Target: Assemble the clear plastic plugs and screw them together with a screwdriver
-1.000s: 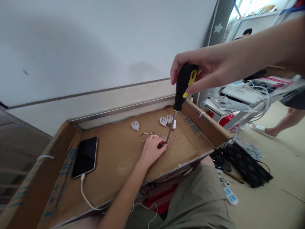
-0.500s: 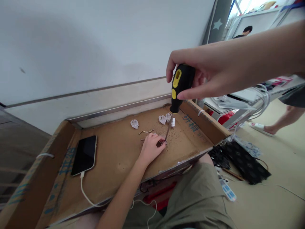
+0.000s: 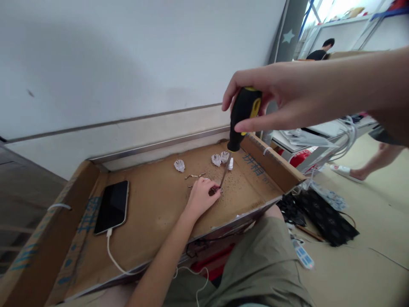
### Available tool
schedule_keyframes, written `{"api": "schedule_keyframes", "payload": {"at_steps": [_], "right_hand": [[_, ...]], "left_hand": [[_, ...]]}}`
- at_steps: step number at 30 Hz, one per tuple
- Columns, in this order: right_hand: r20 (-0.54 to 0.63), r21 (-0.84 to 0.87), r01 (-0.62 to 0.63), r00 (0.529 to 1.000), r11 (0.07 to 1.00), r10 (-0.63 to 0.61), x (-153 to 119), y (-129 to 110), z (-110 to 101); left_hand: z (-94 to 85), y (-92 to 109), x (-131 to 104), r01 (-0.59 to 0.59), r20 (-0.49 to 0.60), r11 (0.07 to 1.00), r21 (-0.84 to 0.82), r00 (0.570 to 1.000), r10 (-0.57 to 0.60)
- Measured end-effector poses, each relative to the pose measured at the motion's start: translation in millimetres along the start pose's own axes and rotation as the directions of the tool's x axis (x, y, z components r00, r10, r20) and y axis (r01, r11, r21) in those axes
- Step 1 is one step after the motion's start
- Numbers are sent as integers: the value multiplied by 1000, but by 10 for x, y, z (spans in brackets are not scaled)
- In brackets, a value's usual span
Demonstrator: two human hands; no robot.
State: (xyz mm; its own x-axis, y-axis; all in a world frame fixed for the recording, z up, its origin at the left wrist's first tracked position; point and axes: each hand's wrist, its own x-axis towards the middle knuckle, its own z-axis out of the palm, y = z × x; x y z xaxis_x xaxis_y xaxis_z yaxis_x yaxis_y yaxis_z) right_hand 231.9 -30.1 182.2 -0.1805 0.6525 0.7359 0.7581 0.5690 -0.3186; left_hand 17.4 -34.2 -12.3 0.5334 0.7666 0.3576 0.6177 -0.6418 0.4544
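Note:
My right hand (image 3: 275, 94) grips the black and yellow handle of a screwdriver (image 3: 244, 113). Its shaft slants down and its tip meets the fingertips of my left hand (image 3: 202, 197). That hand rests on the cardboard, thumb and fingers pinched round a small piece that is mostly hidden. Behind it lie clear plug parts with pins: one plug part (image 3: 179, 165) to the left, and a second plug part (image 3: 216, 160) beside a third plug part (image 3: 224, 156). A small white piece (image 3: 230, 164) is close to them. Thin metal strips (image 3: 195, 175) lie just beyond my left fingers.
The shallow cardboard tray (image 3: 143, 217) has raised sides and tiny dark bits (image 3: 238, 183) scattered at right. A phone (image 3: 112, 207) on a white cable lies at left. A wall stands behind. To the right are a desk with cables (image 3: 348, 132), a power strip (image 3: 303, 255) and other people.
The screwdriver handle has turned in my right fingers, its yellow patches now facing right. My left hand stays in place; the view has shifted slightly.

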Motion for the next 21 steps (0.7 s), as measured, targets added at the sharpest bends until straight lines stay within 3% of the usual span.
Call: {"api": "schedule_keyframes", "payload": {"at_steps": [3,6,8,10,11,13,17,21], "right_hand": [[-27,10,-6,1000,1000,6,57,99,107],[9,-6,41,999,999,-41,269,-10,33],[172,-35,99,981,994,-92,409,-184,-117],[448,-81,152,888,985,-100,484,-373,-286],[524,-99,178,845,979,-101,491,-454,-354],[517,-142,201,850,969,-101,453,-565,-427],[357,-239,229,924,944,-134,313,-635,-362],[388,-130,272,899,954,-203,259,-647,-386]], "left_hand": [[-8,-1,8,-18,6,1000,-9,1000,18],[-7,1,8,-17,1,1000,-9,1000,17],[-2,2,3,-11,-2,1000,-7,1000,11],[3,0,-2,-2,-4,1000,-9,1000,2],[4,-3,-3,-1,-3,1000,-10,1000,1],[3,-9,-4,-5,3,1000,-14,1000,5],[-2,-16,-7,-3,16,1000,-13,1000,3],[-3,-6,-29,5,17,1000,-1,1000,-5]]}}
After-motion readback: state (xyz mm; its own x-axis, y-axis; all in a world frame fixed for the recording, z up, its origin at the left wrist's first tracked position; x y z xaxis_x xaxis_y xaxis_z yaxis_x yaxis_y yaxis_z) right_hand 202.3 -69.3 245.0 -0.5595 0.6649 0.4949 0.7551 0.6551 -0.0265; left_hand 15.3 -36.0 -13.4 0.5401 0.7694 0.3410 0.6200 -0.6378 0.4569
